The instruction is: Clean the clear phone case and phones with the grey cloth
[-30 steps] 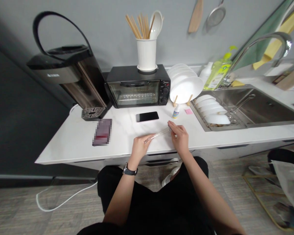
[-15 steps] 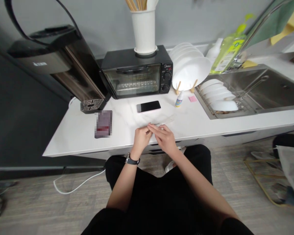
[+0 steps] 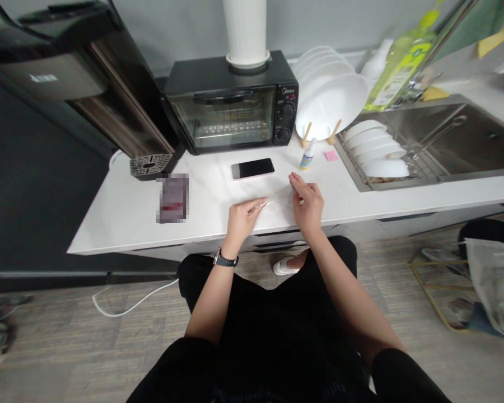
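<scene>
A strip of clear plastic film (image 3: 280,195), perhaps a thin bag, stretches between my two hands just above the white counter. My left hand (image 3: 242,217), a watch on its wrist, pinches the left end between thumb and fingers. At the other end my right hand (image 3: 308,206) is closed on the film, fingertips together. Behind the film lies a phone (image 3: 252,168) with a dark screen. A small white bottle with a blue and yellow label (image 3: 307,155) stands just beyond my right hand, beside a pink sticky note (image 3: 331,156).
A toaster oven (image 3: 231,112) backs the counter (image 3: 117,224), with a tall drink dispenser (image 3: 121,95) to its left. White plates (image 3: 331,106) stand in a rack, right of the oven. Farther right is a sink (image 3: 453,140) with bowls. A blurred-out packet (image 3: 173,198) lies left.
My hands were together; now they are apart, the right one moved right and farther over the counter. The clear film has come into sight stretched between them. The view has tilted down slightly.
</scene>
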